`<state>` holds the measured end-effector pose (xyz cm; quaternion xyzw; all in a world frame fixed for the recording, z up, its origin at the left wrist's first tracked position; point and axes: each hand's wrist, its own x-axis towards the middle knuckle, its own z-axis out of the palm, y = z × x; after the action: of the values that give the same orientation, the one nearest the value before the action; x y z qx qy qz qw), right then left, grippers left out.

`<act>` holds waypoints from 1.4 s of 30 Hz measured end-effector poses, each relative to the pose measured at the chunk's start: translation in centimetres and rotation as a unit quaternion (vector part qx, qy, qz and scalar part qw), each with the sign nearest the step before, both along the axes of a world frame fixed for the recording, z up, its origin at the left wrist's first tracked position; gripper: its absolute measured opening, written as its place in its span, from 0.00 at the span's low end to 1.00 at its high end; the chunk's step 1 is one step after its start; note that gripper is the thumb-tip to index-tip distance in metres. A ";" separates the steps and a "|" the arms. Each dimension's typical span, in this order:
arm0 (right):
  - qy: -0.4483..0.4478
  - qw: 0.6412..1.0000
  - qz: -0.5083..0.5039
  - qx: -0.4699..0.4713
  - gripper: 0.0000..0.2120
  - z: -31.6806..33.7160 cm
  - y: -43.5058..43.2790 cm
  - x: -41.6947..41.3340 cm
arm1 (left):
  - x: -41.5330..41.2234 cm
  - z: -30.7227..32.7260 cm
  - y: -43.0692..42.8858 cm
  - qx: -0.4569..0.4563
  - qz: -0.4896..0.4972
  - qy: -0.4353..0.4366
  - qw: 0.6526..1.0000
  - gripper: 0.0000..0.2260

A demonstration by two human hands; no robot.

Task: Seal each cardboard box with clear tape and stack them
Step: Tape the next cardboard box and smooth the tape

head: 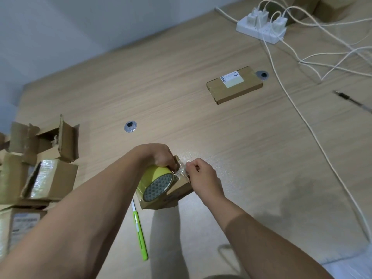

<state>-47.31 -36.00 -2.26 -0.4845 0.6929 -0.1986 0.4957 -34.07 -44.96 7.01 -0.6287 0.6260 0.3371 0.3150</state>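
Observation:
A small cardboard box (177, 193) is held just above the wooden table (181, 97) near its front edge. A yellow-sided roll of clear tape (156, 183) lies against the box's top. My left hand (161, 156) grips the roll and the box's far end from above. My right hand (201, 174) pinches the crinkled free end of the tape (182, 171) at the box's right corner. A flat sealed box with a white label (234, 84) lies alone further back on the table.
Several open and taped cardboard boxes (46, 178) crowd the left edge. A green utility knife (140, 231) lies by the front edge. A white power strip (261, 30) with chargers and loose cables (302, 109) runs down the right side. A pen (352, 100) lies far right.

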 end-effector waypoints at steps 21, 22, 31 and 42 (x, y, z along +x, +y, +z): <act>0.064 0.988 0.047 -0.132 0.04 0.2 -0.4 3.0 | 0.7 -1.2 1.1 -0.063 0.024 0.026 0.997 0.13; 0.072 0.986 0.049 -0.139 0.03 -0.3 -0.1 3.1 | 1.0 -1.2 1.4 -0.074 0.020 0.031 0.997 0.13; 0.074 0.982 0.093 -0.147 0.32 -0.9 -0.1 3.4 | 2.9 0.3 7.2 -0.255 0.069 0.132 0.955 0.22; 0.081 0.962 0.164 -0.204 0.29 -1.1 -0.8 3.6 | 8.7 -0.2 12.0 -0.190 0.286 0.356 0.869 0.21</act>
<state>-43.75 -36.76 -3.38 -0.6967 0.5868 -0.2119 0.3542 -25.42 -32.94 6.86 -0.6650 0.5408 0.4878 -0.1654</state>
